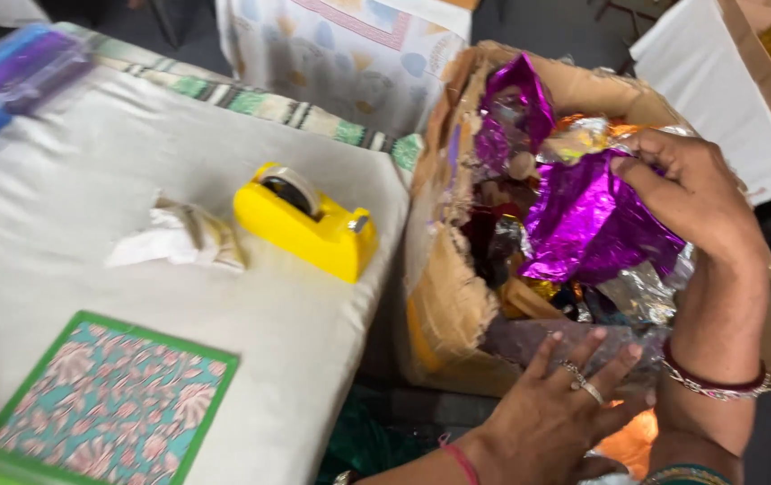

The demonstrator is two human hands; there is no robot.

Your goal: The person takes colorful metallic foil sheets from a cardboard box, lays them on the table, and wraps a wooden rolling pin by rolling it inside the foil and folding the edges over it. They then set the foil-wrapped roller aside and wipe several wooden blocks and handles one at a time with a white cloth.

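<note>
Pale grey cloth covers the tabletop (71, 180), and a striped green and white border runs along its far edge. On this cloth stands a yellow plastic tape dispenser (306, 222) with a roll of clear tape on top. Just beside it, to the left, lies a crumpled piece of white paper (174, 238). Near the front edge lies a flat square card with a teal and pink leaf pattern and a green border (111, 401). At the far left corner there are blue and purple shiny packets (8, 76), blurred. Behind the tabletop hangs a white printed cloth (349, 49).

To the right of the tabletop stands a torn brown cardboard box (444, 296), open on top and full of crumpled shiny foil sheets in purple, silver and orange.

The right hand (686, 193) reaches into the box from the right side, and its fingers are closed on a crumpled sheet of bright purple foil (587, 224) that sits on top of the pile. A bangle is on this wrist. The left hand (551, 409) rests at the near edge of the box, its fingers spread wide and lying flat on a dull greyish foil sheet (538, 337), not gripping it. One finger carries a ring.
</note>
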